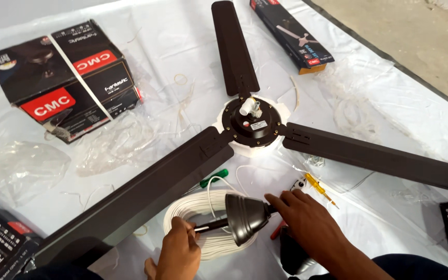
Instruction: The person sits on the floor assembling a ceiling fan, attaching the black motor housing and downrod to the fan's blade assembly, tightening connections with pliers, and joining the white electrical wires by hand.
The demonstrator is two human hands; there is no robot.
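My left hand (pixel 178 248) grips a dark metal rod (pixel 211 225) that passes through a dark brown bell-shaped canopy cup (pixel 242 218). My right hand (pixel 307 220) rests its fingers on the cup's other side, at the rod end. Under them lies a coil of white wire (pixel 193 210). A dark brown ceiling fan with three blades lies flat just beyond, its motor hub (pixel 252 124) up and a white connector on its shaft. A second dark cup (pixel 291 256) sits partly hidden under my right wrist.
A yellow-handled tester screwdriver (pixel 318 185) and a green-handled screwdriver (pixel 213 178) lie near the coil. A large black and red carton (pixel 66 78) stands at the back left, a long narrow box (pixel 291 33) at the back right. Crumpled clear plastic bags (pixel 24 166) lie on the white sheet.
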